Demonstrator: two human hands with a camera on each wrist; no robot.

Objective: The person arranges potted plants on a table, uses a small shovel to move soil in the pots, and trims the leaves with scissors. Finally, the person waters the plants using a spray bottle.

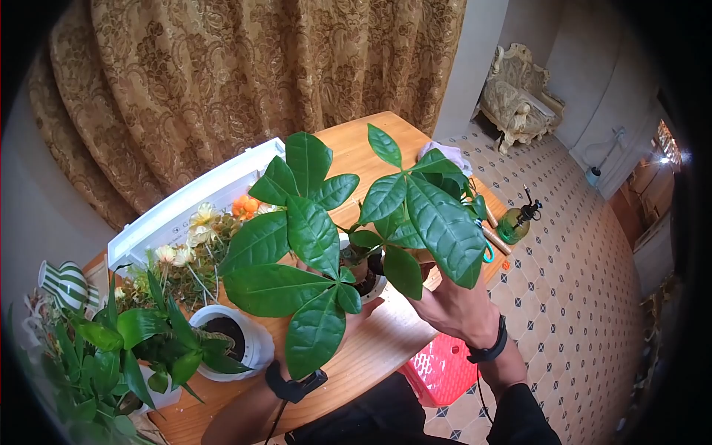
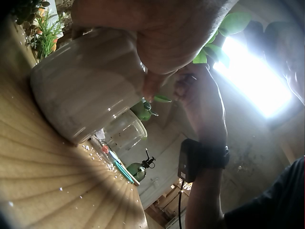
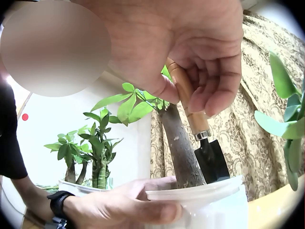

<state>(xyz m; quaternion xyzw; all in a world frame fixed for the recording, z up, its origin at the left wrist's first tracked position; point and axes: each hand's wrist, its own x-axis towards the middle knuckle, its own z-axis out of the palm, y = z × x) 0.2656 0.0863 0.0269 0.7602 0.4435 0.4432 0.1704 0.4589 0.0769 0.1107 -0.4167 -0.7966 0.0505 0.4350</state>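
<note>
A white plant pot (image 3: 217,207) holds a plant with a thick grey-brown trunk (image 3: 178,143) and broad green leaves (image 1: 445,215). My left hand (image 3: 124,200) grips the pot at its rim, thumb along the near side. In my right hand (image 3: 200,57) is the wooden handle (image 3: 183,95) of a small garden trowel, pinched between thumb and fingers. Its black blade (image 3: 213,160) points down into the pot, right beside the trunk, with the tip hidden behind the rim. Large leaves cover much of both hands in the head view.
Left on the wooden table (image 1: 386,334) stand another white pot (image 1: 256,345) with soil, leafy plants and a striped pot (image 1: 65,285). Artificial flowers (image 1: 196,233) lie before a white tray (image 1: 193,196). A green spray bottle (image 1: 515,222) stands right; a red stool (image 1: 445,367) is below.
</note>
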